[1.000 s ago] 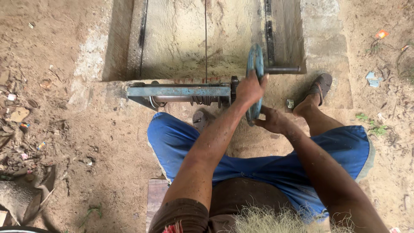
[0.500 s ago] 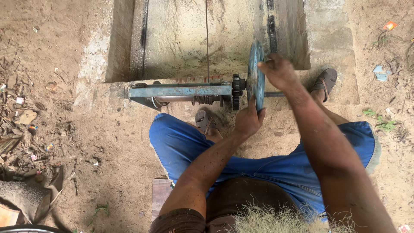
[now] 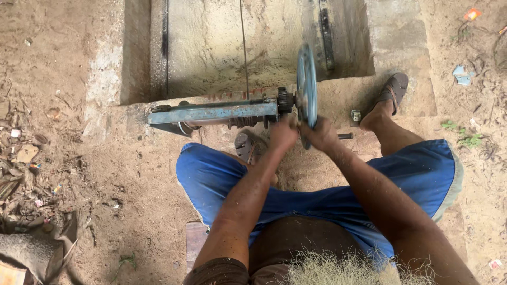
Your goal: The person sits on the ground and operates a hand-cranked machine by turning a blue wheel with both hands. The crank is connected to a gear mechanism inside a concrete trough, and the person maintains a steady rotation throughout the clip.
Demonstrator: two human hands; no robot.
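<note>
Handwheel operation is in progress: the blue wheel stands edge-on at the right end of a blue steel frame, beside a small gear. Left hand and right hand both have their grip clamped on the lower rim of the wheel, side by side. A thin cord runs from the machine up across the concrete pit. How much turning remains cannot be judged. The machine sits on the pit's concrete edge. Surrounding floor is bare sandy earth with litter and dry debris at left. The person sits behind the machine, sandalled feet either side.
</note>
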